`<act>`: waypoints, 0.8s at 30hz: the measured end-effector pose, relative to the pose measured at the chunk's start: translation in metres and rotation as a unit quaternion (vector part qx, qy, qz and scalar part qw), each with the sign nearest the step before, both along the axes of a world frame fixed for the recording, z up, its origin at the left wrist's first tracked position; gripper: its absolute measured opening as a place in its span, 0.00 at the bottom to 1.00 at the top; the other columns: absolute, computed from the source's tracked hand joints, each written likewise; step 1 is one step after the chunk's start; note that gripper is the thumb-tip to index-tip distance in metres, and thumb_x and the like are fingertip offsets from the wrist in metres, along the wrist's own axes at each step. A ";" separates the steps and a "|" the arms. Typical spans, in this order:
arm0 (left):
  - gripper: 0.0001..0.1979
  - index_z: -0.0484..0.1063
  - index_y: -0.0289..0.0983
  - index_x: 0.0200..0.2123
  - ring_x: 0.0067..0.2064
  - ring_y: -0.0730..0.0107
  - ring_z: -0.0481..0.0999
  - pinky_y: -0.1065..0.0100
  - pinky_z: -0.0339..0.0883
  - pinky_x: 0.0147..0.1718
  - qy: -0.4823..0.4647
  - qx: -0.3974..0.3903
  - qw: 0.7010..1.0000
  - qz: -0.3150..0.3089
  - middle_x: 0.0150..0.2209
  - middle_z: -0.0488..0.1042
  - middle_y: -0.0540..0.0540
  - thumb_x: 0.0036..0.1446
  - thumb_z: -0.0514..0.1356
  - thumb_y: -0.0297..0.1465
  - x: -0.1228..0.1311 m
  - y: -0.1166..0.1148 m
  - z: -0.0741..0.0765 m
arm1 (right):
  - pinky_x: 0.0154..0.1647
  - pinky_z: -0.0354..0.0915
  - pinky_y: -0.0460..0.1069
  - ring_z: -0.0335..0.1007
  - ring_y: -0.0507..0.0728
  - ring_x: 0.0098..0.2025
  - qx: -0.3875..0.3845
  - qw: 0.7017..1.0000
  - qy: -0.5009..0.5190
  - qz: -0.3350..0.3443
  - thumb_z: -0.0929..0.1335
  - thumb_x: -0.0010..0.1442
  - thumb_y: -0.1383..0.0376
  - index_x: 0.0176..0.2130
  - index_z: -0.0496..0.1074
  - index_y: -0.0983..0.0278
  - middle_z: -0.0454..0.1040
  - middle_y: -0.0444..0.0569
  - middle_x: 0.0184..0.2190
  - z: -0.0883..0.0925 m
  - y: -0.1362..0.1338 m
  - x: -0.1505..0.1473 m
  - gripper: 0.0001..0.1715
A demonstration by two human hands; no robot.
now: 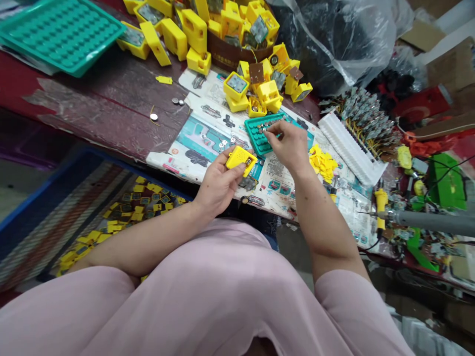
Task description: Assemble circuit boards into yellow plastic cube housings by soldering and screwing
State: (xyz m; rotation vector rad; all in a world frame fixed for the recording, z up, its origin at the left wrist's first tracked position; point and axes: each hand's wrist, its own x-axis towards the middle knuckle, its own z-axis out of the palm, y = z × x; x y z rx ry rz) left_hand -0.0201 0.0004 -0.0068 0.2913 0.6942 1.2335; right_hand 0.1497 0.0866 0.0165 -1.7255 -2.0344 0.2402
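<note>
Dark-red bench (96, 99) fills the background, w/ printed card (211, 111) over its middle & a heap of yellow boxes (181, 32) at the far side. Small green tray (251, 131) sits on the card. My R hand (291, 143) is over it, thumb & index nearly closed at a tiny metal disc (264, 130); can't tell if they've got it. My L hand (218, 185) grips a yellow case (237, 157) near the tray, thumb on top, fingers under. Risks, prob.: loose pinch drops the disc; R wrist bump tips the tray.
</note>
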 end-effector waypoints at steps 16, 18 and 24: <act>0.26 0.70 0.41 0.45 0.46 0.76 0.78 0.75 0.70 0.50 0.025 0.060 0.997 0.028 0.44 0.80 0.52 0.42 0.73 0.27 0.020 -0.008 0.002 | 0.35 0.71 0.45 0.76 0.51 0.34 0.286 0.954 0.021 0.090 0.70 0.63 0.70 0.40 0.77 0.64 0.78 0.49 0.33 -0.006 -0.097 -0.025 0.05; 0.27 0.69 0.42 0.46 0.48 0.74 0.78 0.73 0.69 0.52 0.037 0.074 0.996 0.031 0.46 0.80 0.51 0.42 0.74 0.29 0.020 -0.010 0.001 | 0.33 0.70 0.43 0.75 0.49 0.33 0.254 0.962 0.065 0.080 0.69 0.64 0.70 0.40 0.76 0.64 0.78 0.48 0.33 -0.005 -0.100 -0.026 0.04; 0.25 0.71 0.41 0.45 0.46 0.74 0.78 0.73 0.69 0.51 0.071 0.086 0.994 0.011 0.44 0.79 0.51 0.43 0.74 0.30 0.020 -0.014 -0.003 | 0.35 0.68 0.47 0.75 0.53 0.36 0.263 0.960 -0.080 0.049 0.66 0.65 0.69 0.41 0.77 0.64 0.78 0.50 0.34 -0.004 -0.111 -0.031 0.08</act>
